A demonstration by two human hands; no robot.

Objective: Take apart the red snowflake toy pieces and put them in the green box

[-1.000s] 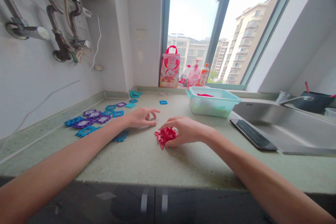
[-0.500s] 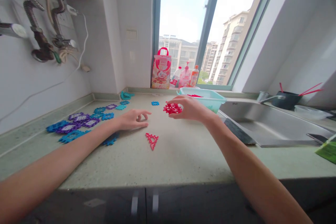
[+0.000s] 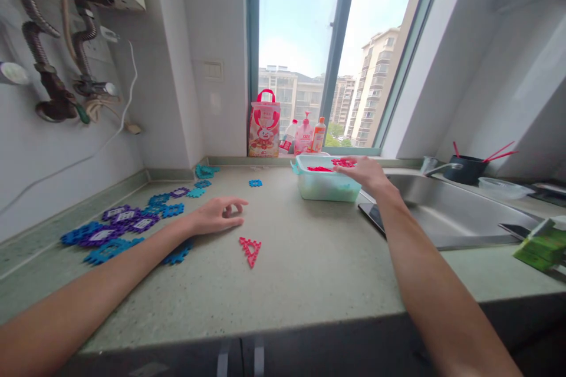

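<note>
My right hand pinches red plastic building pieces over the pale green plastic tub. More red pieces lie inside the tub. My left hand rests on the counter, fingers loosely bent and apart, with nothing in them. In front of it lies a red triangular building piece with notched edges. Purple building pieces and blue building pieces are scattered to the left of that hand, some partly behind the forearm. A single small blue piece sits farther back.
Right of the tub are a dark flat object and the steel sink with its tap. A pink bag and bottles stand by the window. A green packet lies at the right.
My right hand has moved right and back with the red pieces, from above the counter to over the tub. My left hand stays at about the same spot. The view has shifted slightly.
</note>
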